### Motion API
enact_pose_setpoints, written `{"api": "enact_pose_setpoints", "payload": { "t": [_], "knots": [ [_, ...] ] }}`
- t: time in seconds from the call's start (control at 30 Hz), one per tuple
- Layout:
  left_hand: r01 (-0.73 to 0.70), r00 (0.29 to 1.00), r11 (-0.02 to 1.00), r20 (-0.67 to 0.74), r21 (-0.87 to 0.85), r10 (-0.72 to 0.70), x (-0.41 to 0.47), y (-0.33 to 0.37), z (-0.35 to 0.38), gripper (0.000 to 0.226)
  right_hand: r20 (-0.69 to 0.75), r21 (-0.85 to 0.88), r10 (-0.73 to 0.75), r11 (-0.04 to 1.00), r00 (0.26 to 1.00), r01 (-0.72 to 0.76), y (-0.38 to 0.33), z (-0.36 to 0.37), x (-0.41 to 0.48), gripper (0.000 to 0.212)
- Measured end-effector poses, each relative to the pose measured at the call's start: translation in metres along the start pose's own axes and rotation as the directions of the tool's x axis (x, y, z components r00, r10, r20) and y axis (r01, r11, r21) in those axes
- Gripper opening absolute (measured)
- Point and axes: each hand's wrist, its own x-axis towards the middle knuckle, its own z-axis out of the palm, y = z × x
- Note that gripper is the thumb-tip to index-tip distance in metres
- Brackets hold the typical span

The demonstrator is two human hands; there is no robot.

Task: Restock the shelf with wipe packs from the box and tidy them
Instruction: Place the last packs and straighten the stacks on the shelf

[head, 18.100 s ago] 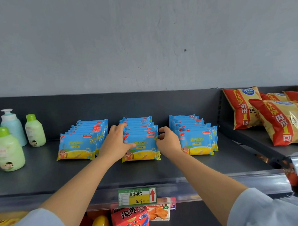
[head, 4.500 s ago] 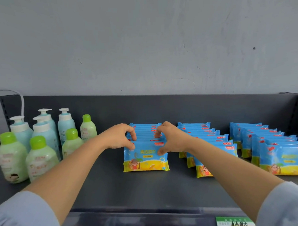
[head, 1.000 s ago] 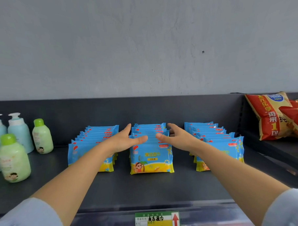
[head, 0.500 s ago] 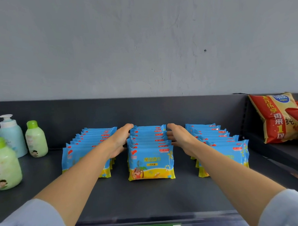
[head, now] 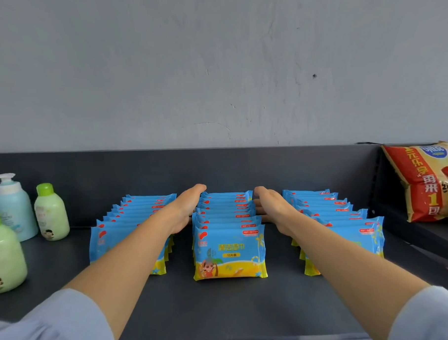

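Three rows of blue and yellow wipe packs stand upright on the dark shelf [head: 224, 308]. The middle row [head: 229, 252] sits between my two hands. My left hand [head: 186, 210] lies flat against the row's left side, fingers straight and reaching to the back packs. My right hand [head: 270, 206] presses flat on the row's right side in the same way. The left row [head: 133, 225] is partly hidden behind my left forearm, the right row [head: 348, 223] partly behind my right forearm. No box is in view.
Green and blue lotion bottles [head: 50, 213] stand at the shelf's left end. Red and yellow snack bags [head: 429, 184] lean on the neighbouring shelf at the right. A dark back panel [head: 243, 169] and grey wall close the rear.
Both hands have slid from above the front pack down along the sides of the middle row and toward the back. The packs in that row now line up more squarely.
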Motion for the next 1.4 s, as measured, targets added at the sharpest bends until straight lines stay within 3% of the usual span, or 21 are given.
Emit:
{"api": "enact_pose_setpoints", "payload": {
  "t": [0.17, 0.3, 0.53, 0.83, 1.13, 1.4],
  "knots": [
    [0.023, 1.000, 0.999, 0.000, -0.025, -0.023, 0.004, 0.002, -0.005, 0.023, -0.027, -0.018, -0.008, 1.000, 1.000, 0.008, 0.001, -0.001, 0.008, 0.024],
    [0.014, 1.000, 0.998, -0.027, -0.054, -0.016, 0.008, 0.002, -0.009, 0.054, -0.069, -0.053, -0.001, 0.999, 0.998, -0.003, 0.001, 0.002, 0.015, 0.029],
    [0.026, 0.999, 0.999, -0.046, -0.022, -0.027, 0.015, 0.007, -0.006, 0.058, -0.163, -0.047, 0.026, 0.998, 0.986, -0.034, -0.006, 0.001, 0.025, 0.039],
    [0.079, 0.997, 0.990, 0.008, -0.120, -0.078, 0.023, 0.010, 0.003, 0.059, -0.028, 0.071, 0.107, 0.992, 0.994, -0.105, -0.010, 0.005, 0.036, 0.059],
    [0.050, 0.999, 0.992, -0.004, -0.117, -0.051, 0.026, 0.010, 0.003, 0.062, -0.054, 0.108, 0.123, 0.987, 0.991, -0.116, -0.012, 0.013, 0.041, 0.069],
    [0.072, 0.997, 0.984, 0.008, -0.164, -0.072, 0.028, 0.007, 0.002, 0.060, -0.072, 0.038, 0.084, 0.996, 0.994, -0.082, -0.010, 0.013, 0.043, 0.067]
  ]
}}
